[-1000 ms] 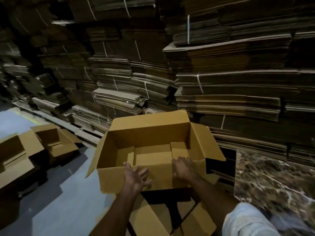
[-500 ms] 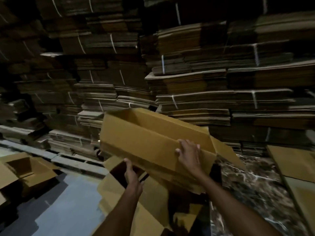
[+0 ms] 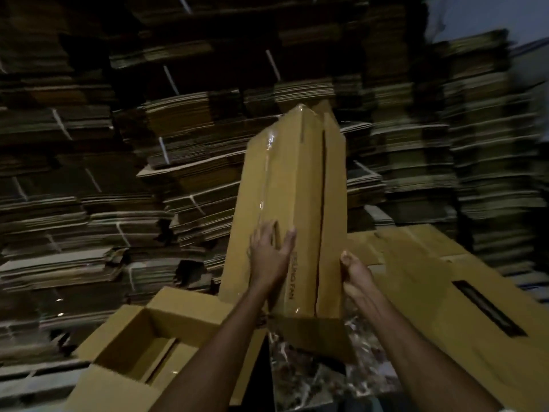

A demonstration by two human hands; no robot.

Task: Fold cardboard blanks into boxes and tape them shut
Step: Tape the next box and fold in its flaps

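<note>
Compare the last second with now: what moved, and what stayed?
The box was lifted from open-side-up and swung on end, taped underside now facing the camera. The left hand moved from its near wall to lie flat on that face; the right hand now grips the right edge. The open box below and the cardboard stacks behind stayed.

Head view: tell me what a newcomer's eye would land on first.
The taped box stands out first, tipped up on end at centre, with shiny clear tape down its seam. The left hand presses flat on it and the right hand grips its right edge. Behind, cardboard stacks fill the background like a wall, and an open box sits lower left.
</note>
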